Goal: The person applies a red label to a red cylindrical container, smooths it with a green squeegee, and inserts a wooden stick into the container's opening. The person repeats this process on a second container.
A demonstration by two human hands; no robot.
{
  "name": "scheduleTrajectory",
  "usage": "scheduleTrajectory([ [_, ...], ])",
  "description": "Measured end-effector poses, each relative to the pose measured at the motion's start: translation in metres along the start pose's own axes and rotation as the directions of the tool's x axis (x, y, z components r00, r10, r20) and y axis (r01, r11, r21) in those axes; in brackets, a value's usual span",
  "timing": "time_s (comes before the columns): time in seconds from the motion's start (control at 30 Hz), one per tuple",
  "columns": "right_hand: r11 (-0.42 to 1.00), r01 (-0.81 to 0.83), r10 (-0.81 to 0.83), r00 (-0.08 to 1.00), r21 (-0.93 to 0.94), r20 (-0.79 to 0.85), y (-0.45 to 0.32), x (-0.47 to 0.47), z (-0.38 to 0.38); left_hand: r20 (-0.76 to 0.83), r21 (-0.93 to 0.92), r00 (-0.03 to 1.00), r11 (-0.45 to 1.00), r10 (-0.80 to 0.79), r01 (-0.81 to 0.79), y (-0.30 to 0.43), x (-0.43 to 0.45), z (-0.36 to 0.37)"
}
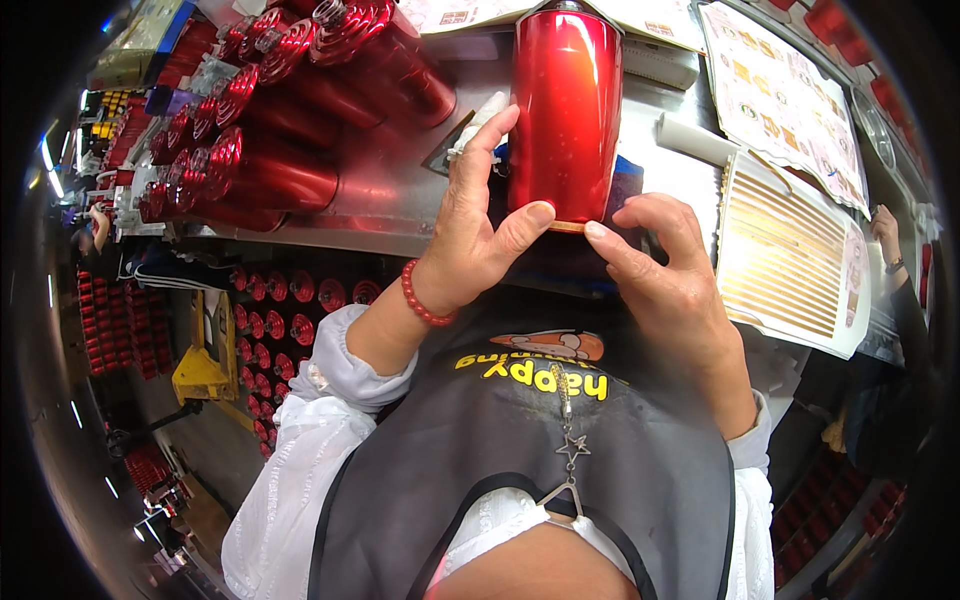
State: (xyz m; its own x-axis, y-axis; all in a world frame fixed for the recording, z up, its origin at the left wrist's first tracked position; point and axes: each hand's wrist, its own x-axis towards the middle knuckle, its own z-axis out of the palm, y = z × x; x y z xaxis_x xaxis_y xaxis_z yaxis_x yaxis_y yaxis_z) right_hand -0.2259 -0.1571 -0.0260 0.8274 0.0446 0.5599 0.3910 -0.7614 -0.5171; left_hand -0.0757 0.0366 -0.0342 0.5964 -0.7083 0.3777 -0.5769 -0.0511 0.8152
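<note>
A glossy red bottle [566,112] lies on its side in front of me, its lower end towards me. A thin gold strip [568,226] runs along that near end. My left hand [480,210] rests against the bottle's left side, thumb on the rim by the strip; a white wrapping covers one finger. My right hand [660,262] touches the strip's right end with a fingertip, its other fingers curled and apart. Dark blue cloth [626,184] shows under the bottle. To the right lies a sheet of gold strips [787,247].
Several red bottles [277,172] stand at the left of the metal table [375,202]. Printed sticker sheets [780,90] lie at the upper right. A yellow pallet jack [206,360] and rows of bottles are on the floor at left. Another person's hand [885,232] shows at far right.
</note>
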Motion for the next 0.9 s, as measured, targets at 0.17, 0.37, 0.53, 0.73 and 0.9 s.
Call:
scheduleTrajectory([
  [0.17,1.0,0.02,-0.02,1.0,-0.014,0.011,0.001,0.0,0.001,-0.03,0.076,0.998,0.996,0.047,-0.044,0.002,0.002,0.003],
  [0.37,0.991,-0.112,0.111,0.994,0.078,0.022,0.002,-0.002,-0.006,0.04,0.361,0.864,0.799,0.501,-0.481,0.002,-0.016,-0.018],
  [0.53,0.992,-0.087,0.085,0.996,0.091,0.025,0.008,-0.005,0.0,0.172,0.364,0.777,0.694,0.606,-0.621,0.017,-0.001,-0.013],
  [0.73,0.99,-0.104,0.101,0.994,0.096,0.036,0.008,-0.003,-0.002,0.213,0.301,0.762,0.701,0.612,-0.647,0.023,0.014,-0.003],
  [0.9,0.986,-0.133,0.127,0.99,0.104,0.064,0.008,-0.001,-0.004,-0.023,0.265,0.925,0.895,0.378,-0.359,0.013,-0.018,-0.018],
])
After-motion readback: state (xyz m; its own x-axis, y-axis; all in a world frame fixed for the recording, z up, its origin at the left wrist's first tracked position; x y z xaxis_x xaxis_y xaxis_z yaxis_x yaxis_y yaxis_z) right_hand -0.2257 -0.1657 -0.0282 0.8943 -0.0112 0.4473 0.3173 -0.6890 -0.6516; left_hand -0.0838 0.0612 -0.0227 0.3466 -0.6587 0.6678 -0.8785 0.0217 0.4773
